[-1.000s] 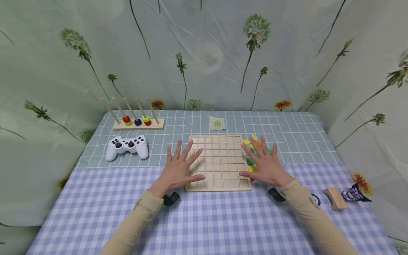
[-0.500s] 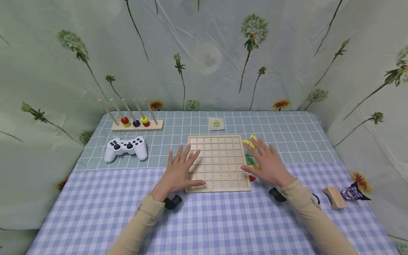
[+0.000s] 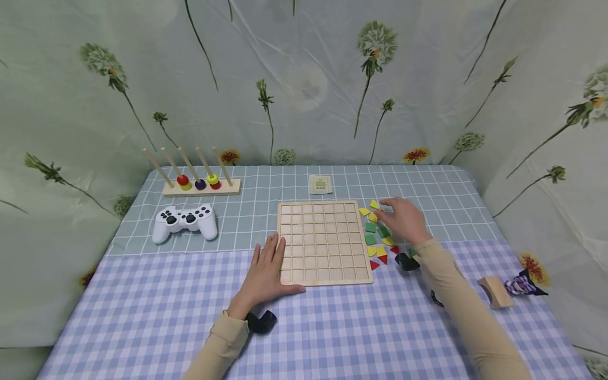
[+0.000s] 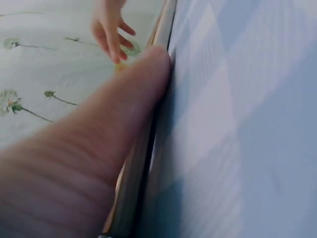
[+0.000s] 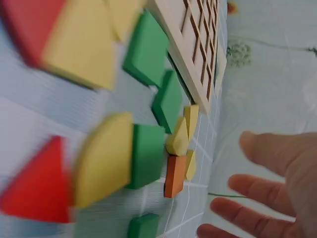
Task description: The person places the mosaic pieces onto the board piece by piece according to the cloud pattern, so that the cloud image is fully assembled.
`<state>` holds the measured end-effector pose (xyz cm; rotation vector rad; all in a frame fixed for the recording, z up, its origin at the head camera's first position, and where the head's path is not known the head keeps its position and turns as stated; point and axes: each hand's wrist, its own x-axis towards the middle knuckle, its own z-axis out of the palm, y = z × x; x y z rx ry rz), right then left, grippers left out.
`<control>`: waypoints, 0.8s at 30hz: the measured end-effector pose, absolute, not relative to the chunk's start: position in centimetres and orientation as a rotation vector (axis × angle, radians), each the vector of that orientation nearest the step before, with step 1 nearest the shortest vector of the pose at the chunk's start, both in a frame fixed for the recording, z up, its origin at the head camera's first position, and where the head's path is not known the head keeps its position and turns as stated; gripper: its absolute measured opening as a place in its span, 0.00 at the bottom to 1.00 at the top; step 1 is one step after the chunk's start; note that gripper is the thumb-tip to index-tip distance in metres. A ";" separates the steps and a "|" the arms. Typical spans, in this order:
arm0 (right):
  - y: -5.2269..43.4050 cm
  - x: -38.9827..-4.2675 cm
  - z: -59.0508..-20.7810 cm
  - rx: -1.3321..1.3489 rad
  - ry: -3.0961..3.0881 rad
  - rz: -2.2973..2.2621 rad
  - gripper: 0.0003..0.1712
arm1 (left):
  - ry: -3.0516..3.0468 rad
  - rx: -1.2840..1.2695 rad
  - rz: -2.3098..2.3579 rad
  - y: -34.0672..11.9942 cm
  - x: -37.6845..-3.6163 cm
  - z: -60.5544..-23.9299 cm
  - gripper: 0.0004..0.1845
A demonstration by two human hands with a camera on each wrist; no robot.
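A wooden grid board (image 3: 324, 241) lies flat on the table's middle. My left hand (image 3: 267, 272) rests flat with straight fingers on the cloth at the board's near left corner, its thumb along the front edge (image 4: 143, 148). Right of the board lies a scatter of small coloured tiles (image 3: 377, 237), yellow, green, red and orange (image 5: 143, 148). My right hand (image 3: 401, 219) hovers over the far part of that scatter, fingers spread and relaxed (image 5: 262, 193), holding nothing.
A white game controller (image 3: 185, 220) and a wooden peg rack with coloured rings (image 3: 199, 182) sit at the back left. A small card (image 3: 320, 184) lies behind the board. A wooden block (image 3: 494, 292) and a purple cloth item (image 3: 521, 283) lie at the right edge.
My left hand slid back off the board to its near left corner. My right hand moved away from me and to the right, uncovering the tiles beside the board.
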<state>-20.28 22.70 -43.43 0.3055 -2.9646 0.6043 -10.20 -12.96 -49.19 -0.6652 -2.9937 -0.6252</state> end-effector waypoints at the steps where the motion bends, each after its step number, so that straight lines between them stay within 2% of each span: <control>1: 22.7 -20.7 -43.4 0.277 -2.987 0.621 0.25 | -2.985 -0.658 -0.617 -13.0 -10.1 -49.4 0.67; 14: 22.3 -23.9 -44.5 0.046 -3.077 0.752 0.24 | -2.921 -0.610 -0.551 -12.6 -9.9 -50.2 0.66; 24: 21.7 -24.7 -44.7 -0.037 -3.055 0.853 0.15 | -2.927 -0.592 -0.558 -12.7 -10.0 -50.1 0.67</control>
